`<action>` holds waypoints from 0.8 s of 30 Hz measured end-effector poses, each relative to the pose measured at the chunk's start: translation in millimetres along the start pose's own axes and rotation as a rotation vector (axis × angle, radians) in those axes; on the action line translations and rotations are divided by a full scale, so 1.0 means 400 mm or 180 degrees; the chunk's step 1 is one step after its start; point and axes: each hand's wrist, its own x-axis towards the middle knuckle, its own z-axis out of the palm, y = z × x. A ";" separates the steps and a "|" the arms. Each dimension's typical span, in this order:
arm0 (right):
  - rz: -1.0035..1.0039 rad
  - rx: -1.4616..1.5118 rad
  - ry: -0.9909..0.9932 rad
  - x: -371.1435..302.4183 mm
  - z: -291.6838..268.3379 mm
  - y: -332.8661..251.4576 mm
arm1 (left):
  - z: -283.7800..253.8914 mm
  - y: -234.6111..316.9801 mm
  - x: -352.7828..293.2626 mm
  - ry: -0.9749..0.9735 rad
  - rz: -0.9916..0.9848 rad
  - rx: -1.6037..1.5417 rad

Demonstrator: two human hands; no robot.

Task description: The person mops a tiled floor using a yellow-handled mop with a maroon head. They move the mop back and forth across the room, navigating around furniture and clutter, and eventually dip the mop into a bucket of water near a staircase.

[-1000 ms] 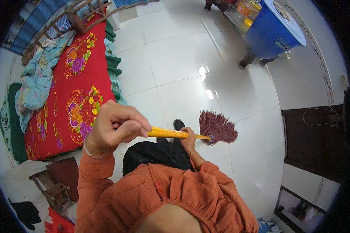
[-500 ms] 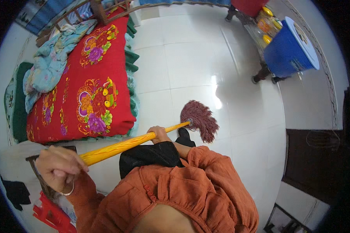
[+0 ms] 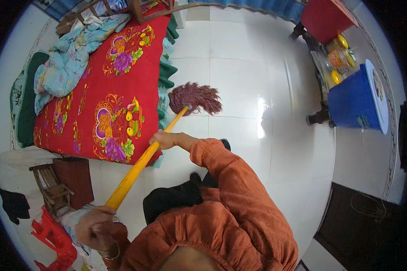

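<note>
The string mop (image 3: 135,174) is held aslant across the front of the person, its yellow handle running from the lower left up to a maroon mop head (image 3: 196,97) on the white tiled floor (image 3: 244,72). The right hand (image 3: 163,140) has its grip clamped on the lower part of the handle, near the corner of the red floral bedspread (image 3: 138,83); the mop head lies beyond this grip, ahead and slightly to its right. The left hand (image 3: 95,228), slightly blurred, is closed around the upper part of the handle, beside a red plastic stool (image 3: 54,239); the mop head is well apart from this grip. The strands rest just beside the green bed skirt (image 3: 166,72); whether they touch it cannot be determined. To the right, a blue bucket (image 3: 353,101) and yellow-lidded jars (image 3: 341,58) stand well apart from the mop.
</note>
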 end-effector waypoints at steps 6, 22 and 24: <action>-0.0275 -0.0810 0.0258 0.025 -0.222 0.315 | 0.288 -0.082 0.109 -0.0183 -0.0836 0.0109; 0.0501 -0.0891 0.1839 -0.231 -0.651 0.627 | 0.698 -0.228 0.470 -0.0404 -0.0665 -0.0447; 0.0676 -0.0903 0.2069 -0.273 -0.660 0.616 | 0.690 -0.212 0.504 -0.0533 -0.0736 -0.0576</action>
